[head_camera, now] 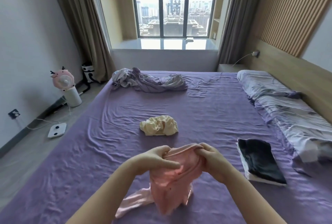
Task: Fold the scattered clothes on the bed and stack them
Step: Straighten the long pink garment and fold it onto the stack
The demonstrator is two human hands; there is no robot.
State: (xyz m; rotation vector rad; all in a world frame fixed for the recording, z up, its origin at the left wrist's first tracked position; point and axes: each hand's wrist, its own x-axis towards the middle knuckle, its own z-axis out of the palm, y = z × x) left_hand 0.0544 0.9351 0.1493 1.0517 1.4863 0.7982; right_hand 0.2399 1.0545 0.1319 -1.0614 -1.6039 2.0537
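Both hands hold a pink garment (170,187) up above the purple bed sheet (89,151). My left hand (158,159) pinches its top edge on the left, and my right hand (212,159) grips the same edge on the right. The garment's lower end trails onto the sheet. A crumpled pale yellow garment (159,125) lies in the middle of the bed, beyond my hands. To the right sits a folded stack (260,162), dark cloth on top of white. A rumpled lilac and grey heap (147,80) lies at the far edge.
A floral duvet and pillow (287,108) run along the right side by the wooden headboard. On the floor at the left stand a pink fan on a white base (69,87) and a white scale (57,130) with a cable. A window is at the far end.
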